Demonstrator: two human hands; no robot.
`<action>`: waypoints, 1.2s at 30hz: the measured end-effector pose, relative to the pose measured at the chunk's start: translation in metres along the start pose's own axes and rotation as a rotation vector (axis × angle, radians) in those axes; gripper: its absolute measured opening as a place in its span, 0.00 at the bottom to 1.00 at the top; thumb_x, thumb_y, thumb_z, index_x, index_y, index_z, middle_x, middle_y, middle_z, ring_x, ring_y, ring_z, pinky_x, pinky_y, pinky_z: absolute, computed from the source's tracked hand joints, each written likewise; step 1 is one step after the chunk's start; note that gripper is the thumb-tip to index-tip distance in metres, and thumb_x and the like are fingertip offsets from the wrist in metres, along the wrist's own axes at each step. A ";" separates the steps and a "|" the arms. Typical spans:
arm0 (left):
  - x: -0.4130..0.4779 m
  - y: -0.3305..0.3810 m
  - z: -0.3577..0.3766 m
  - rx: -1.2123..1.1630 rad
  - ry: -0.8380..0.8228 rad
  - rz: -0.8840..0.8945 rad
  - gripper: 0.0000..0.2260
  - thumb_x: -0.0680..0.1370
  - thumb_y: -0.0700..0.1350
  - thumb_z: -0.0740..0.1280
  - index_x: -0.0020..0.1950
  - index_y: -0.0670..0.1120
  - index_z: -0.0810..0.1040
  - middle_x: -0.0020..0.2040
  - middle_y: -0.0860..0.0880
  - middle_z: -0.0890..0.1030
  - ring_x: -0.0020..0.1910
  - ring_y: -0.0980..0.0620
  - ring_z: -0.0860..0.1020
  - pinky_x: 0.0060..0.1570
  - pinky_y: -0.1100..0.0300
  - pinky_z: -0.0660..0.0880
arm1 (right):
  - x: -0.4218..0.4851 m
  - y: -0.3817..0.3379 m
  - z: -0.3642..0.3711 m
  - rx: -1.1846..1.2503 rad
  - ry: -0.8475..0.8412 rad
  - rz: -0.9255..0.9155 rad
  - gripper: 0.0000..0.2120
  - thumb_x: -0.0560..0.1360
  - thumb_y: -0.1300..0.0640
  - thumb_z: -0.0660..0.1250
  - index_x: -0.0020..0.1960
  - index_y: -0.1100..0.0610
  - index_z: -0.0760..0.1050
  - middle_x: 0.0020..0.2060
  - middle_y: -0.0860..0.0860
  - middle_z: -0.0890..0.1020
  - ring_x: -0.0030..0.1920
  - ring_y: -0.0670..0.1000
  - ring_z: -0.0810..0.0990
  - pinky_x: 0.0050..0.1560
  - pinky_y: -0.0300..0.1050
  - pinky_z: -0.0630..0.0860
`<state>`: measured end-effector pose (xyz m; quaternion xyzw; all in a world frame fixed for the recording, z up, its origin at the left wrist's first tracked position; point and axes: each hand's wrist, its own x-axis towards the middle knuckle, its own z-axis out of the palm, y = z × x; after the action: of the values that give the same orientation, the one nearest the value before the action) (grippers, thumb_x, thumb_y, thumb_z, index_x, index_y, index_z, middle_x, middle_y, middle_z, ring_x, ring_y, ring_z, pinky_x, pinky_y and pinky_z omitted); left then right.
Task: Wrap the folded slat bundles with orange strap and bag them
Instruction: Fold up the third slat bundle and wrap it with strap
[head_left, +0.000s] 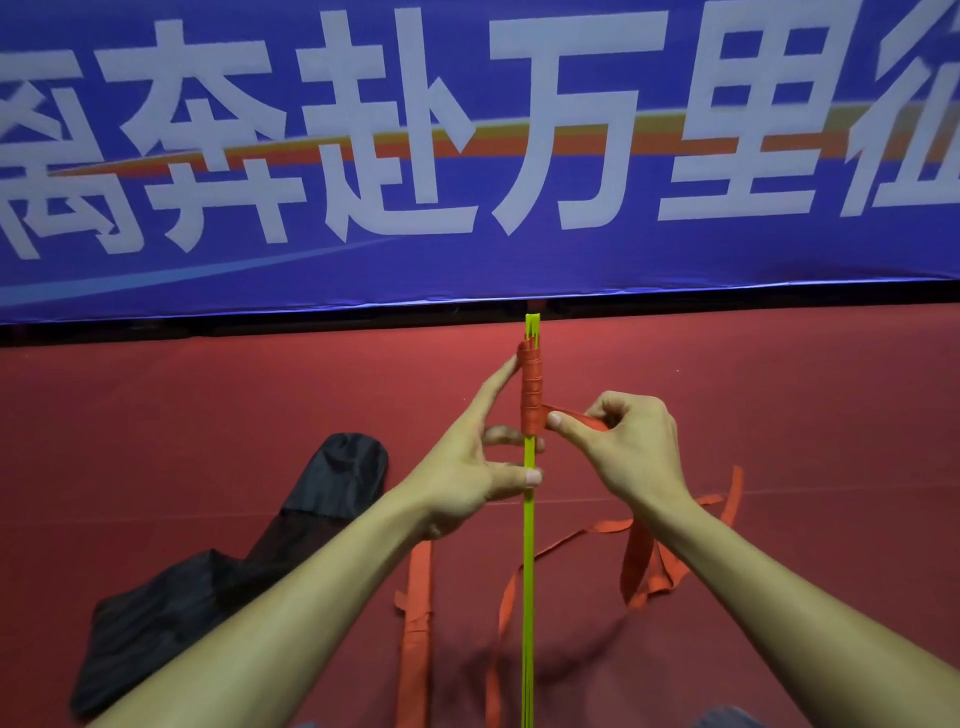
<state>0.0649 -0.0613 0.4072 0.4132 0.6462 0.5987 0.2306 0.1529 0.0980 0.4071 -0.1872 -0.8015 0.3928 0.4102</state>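
A thin yellow-green slat bundle (529, 561) stands upright in the middle of the view. Its upper part is wound with orange strap (531, 395). My left hand (467, 467) pinches the bundle just below the wrapping, thumb in front and forefinger stretched up to touch the strap's top edge. My right hand (631, 447) pinches the strap's free run beside the bundle, pulled taut to the right. The loose strap tail (649, 561) trails on the floor. A black bag (218, 561) lies at the left.
A second bundle, fully wrapped in orange strap (415, 623), lies on the red floor (805, 415) below my left forearm. A blue banner (467, 270) with large white characters hangs across the back.
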 end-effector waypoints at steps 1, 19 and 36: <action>0.001 0.000 0.000 0.011 0.039 0.002 0.47 0.74 0.27 0.71 0.71 0.76 0.59 0.57 0.39 0.78 0.55 0.47 0.82 0.51 0.51 0.82 | 0.000 0.000 0.000 -0.007 -0.010 -0.003 0.21 0.67 0.47 0.78 0.28 0.57 0.72 0.22 0.45 0.69 0.26 0.47 0.66 0.31 0.44 0.64; 0.011 -0.014 0.008 0.188 0.248 0.055 0.34 0.71 0.33 0.75 0.69 0.58 0.68 0.53 0.52 0.83 0.54 0.49 0.82 0.54 0.45 0.81 | -0.011 -0.012 0.013 -0.059 -0.035 -0.050 0.21 0.66 0.49 0.79 0.26 0.53 0.69 0.22 0.47 0.71 0.27 0.48 0.68 0.30 0.47 0.67; 0.001 -0.001 -0.004 0.059 0.053 0.010 0.48 0.75 0.31 0.71 0.72 0.78 0.54 0.59 0.38 0.78 0.41 0.45 0.81 0.42 0.58 0.79 | 0.002 0.000 0.001 -0.072 -0.043 0.003 0.18 0.67 0.48 0.78 0.28 0.52 0.73 0.20 0.44 0.70 0.25 0.43 0.67 0.28 0.37 0.63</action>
<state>0.0606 -0.0628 0.4068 0.4069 0.6673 0.5915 0.1981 0.1511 0.0983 0.4077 -0.1946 -0.8234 0.3686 0.3850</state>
